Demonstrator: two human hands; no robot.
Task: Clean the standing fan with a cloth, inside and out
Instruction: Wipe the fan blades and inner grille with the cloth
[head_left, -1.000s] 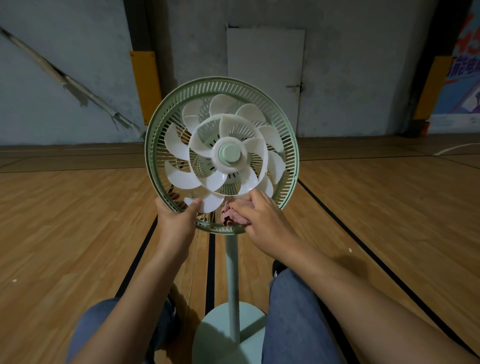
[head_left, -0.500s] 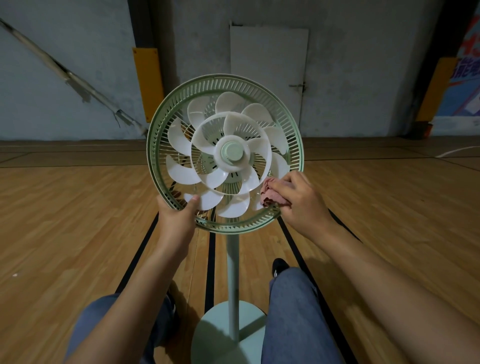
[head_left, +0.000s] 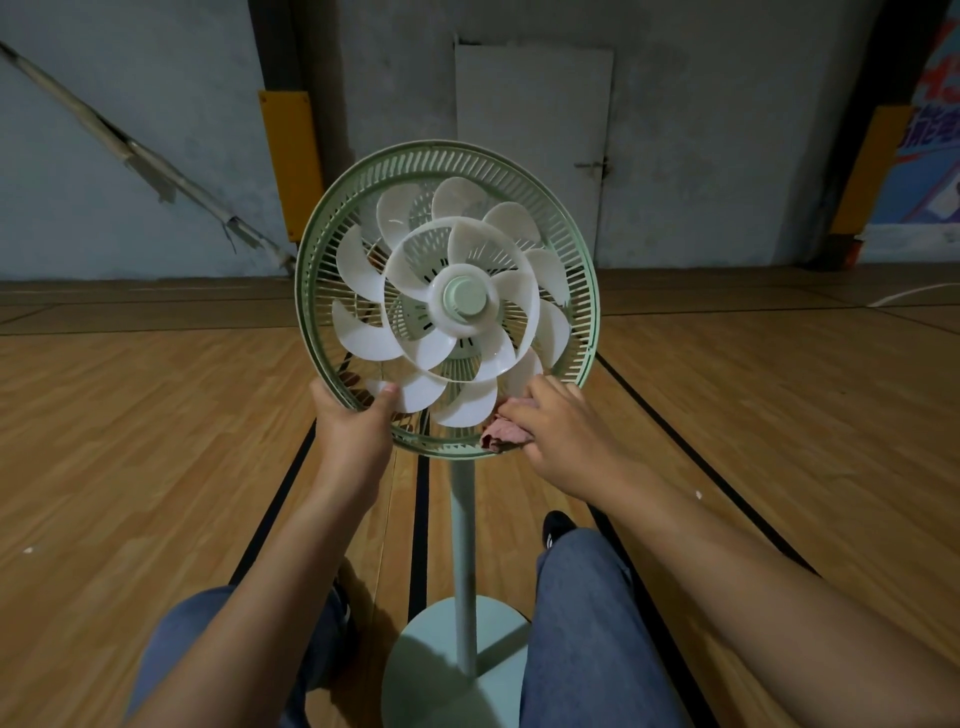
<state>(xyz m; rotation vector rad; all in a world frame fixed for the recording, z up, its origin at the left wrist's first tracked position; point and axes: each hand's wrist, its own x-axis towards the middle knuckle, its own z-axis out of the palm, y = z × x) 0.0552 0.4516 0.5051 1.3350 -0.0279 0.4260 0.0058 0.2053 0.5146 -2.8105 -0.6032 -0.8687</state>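
Note:
A pale green standing fan stands right in front of me, its front cover off, so the white blades (head_left: 457, 301) and the green rear grille ring (head_left: 566, 218) are bare. My left hand (head_left: 353, 421) grips the ring's lower left rim, thumb on a blade. My right hand (head_left: 561, 431) holds a crumpled pink cloth (head_left: 501, 435) against the inside of the lower right rim. The fan's pole (head_left: 464, 545) runs down to a round base (head_left: 441, 670) between my knees.
Wooden sports floor (head_left: 156, 441) with black lines stretches all around. A grey wall with a white door (head_left: 535, 140) and yellow padded posts (head_left: 285, 161) stands behind the fan. My jeans-clad legs flank the fan base, and a black shoe (head_left: 556, 525) shows beside the pole.
My right hand has slid with the cloth from the ring's right side back down to its lower right rim. The left hand keeps its grip on the rim. The camera has shifted slightly.

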